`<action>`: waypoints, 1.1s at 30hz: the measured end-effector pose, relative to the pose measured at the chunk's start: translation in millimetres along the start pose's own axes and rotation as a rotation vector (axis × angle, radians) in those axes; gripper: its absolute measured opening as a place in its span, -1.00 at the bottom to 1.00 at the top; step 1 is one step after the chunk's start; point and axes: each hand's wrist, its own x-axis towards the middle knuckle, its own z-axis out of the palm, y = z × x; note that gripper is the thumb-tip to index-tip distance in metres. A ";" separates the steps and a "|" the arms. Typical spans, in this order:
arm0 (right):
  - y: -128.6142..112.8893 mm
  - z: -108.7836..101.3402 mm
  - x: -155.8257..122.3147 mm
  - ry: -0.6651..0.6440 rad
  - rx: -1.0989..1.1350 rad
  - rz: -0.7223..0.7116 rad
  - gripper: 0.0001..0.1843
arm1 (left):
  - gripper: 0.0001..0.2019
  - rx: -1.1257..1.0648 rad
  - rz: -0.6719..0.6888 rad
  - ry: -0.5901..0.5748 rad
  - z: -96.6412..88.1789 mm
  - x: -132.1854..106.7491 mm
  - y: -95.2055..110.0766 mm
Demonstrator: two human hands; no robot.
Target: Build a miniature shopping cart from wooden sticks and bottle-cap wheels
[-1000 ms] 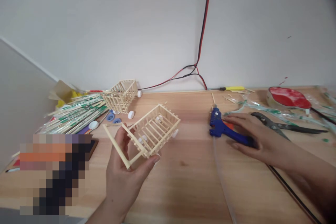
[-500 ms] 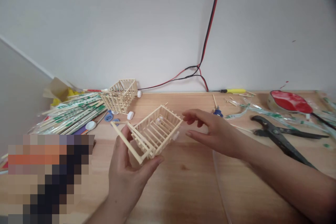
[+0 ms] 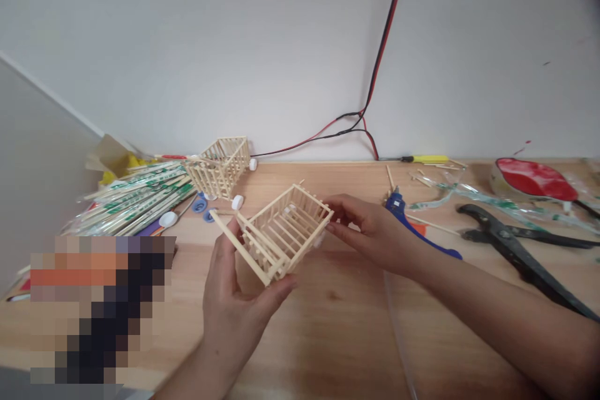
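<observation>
A small cart of pale wooden sticks point(image 3: 307, 241) is held tilted above the table, its slatted inside facing me and a handle bar sticking out at the near left. My left hand point(image 3: 244, 306) grips the handle end, thumb along the near corner and fingers behind. At the cart's far right corner, the thumb and fingers of my right hand point(image 3: 375, 231) close on the edge; part of a white wheel shows beneath. Behind, a second stick cart point(image 3: 220, 165) with white wheels point(image 3: 237, 202) rests on the table. A blue glue gun point(image 3: 412, 228) lies partly behind my right forearm.
Wrapped chopsticks point(image 3: 140, 200) heap at the left near a white spoon point(image 3: 168, 219) and blue rings point(image 3: 199, 205). Black pliers point(image 3: 506, 237), a red-topped container point(image 3: 534, 179) and torn wrappers lie right. A yellow-handled tool point(image 3: 429, 159) sits by the wall; a red-black cable point(image 3: 387, 31) hangs down.
My right hand has come in to the cart's far right corner, its fingers closing there. The view has shifted slightly, and more of the glue gun shows. My left hand keeps its grip.
</observation>
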 end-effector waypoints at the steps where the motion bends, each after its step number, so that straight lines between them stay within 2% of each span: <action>1: 0.4 0.4 0.3 -0.003 0.001 0.000 -0.64 | -0.07 0.009 0.007 0.000 -0.2 0.0 -0.8; 10: 0.8 0.4 1.0 -0.013 0.006 0.016 -0.66 | -0.08 0.034 0.030 -0.015 -0.1 0.1 -5.5; 20: 0.9 0.8 0.1 -0.018 -0.005 0.051 -0.65 | -0.13 0.030 -0.026 0.025 4.0 -0.7 6.5; 33: 1.1 2.0 2.2 -0.035 -0.001 0.057 -0.64 | -0.13 0.006 -0.047 0.009 2.3 -0.1 8.0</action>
